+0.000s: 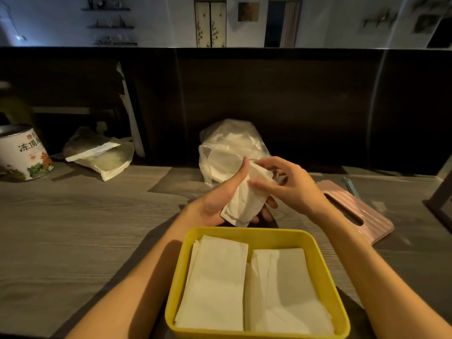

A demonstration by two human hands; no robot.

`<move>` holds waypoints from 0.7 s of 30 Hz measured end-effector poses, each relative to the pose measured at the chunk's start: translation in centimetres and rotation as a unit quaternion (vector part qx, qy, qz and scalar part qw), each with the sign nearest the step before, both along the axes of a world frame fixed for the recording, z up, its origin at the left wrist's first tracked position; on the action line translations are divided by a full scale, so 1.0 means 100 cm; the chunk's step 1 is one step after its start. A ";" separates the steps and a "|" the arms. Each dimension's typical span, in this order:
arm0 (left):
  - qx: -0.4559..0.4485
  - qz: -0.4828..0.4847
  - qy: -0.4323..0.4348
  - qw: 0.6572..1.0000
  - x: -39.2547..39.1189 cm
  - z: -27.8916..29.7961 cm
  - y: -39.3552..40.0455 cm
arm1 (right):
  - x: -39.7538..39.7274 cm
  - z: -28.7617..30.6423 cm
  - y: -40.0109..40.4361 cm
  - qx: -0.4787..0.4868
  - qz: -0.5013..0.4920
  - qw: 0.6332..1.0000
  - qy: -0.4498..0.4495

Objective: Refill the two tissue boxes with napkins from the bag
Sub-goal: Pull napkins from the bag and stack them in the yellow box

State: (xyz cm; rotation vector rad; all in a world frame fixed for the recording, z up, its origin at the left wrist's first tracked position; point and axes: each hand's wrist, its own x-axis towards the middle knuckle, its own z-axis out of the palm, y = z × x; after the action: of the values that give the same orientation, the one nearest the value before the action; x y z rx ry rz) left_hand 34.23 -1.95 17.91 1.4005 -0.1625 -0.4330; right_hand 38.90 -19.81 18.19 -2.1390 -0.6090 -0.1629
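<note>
- The worktop [61, 228] is grey wood-grain, dimly lit, and fills the lower half of the frame; a dark panel [293, 99] rises behind it, and above that a pale wall carries shelves [110, 26] at upper left and a patterned door [210, 23] at top centre.
- At far left stands a printed tin [23, 152]; just right of it lies a flat plastic packet [102, 155].
- A pink ribbed lid [354, 211] with a slot lies at right, partly hidden by the right forearm.
- The yellow box [254, 232] sits open at bottom centre, holding two side-by-side stacks of white napkins [220, 285].
- The clear bag [230, 148] of napkins stands at mid-frame, behind both hands.
- The left hand [220, 199] grips a folded wad of napkins [244, 204] above the box's far rim, thumb pressed along its left edge.
- The right hand [288, 184] pinches the wad's upper right side with curled fingers.
</note>
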 end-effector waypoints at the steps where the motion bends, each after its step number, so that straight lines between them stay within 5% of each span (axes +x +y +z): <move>1: 0.024 0.004 -0.005 1.000 0.000 0.000 0.003 | 0.001 0.000 -0.002 -0.015 0.005 1.000 0.010; 4: 0.142 0.081 -0.067 0.984 0.005 -0.003 0.015 | 0.003 -0.002 -0.007 -0.008 0.007 1.000 0.026; 7: 0.250 0.169 -0.189 0.935 0.016 -0.014 0.025 | 0.006 -0.013 -0.004 -0.010 -0.003 0.999 0.043; 15: 0.129 0.303 -0.170 0.929 0.023 -0.030 0.018 | 0.007 -0.043 0.012 0.152 0.024 0.984 0.090; 21: 0.072 0.382 -0.135 0.911 0.020 -0.027 0.004 | -0.001 -0.048 0.027 0.167 0.027 0.984 0.045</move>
State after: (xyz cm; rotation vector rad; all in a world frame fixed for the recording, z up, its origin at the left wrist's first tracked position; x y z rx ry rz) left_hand 36.21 -1.57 15.25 1.5409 0.2012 0.4104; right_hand 38.77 -17.09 13.42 -1.7933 -0.5450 -0.1269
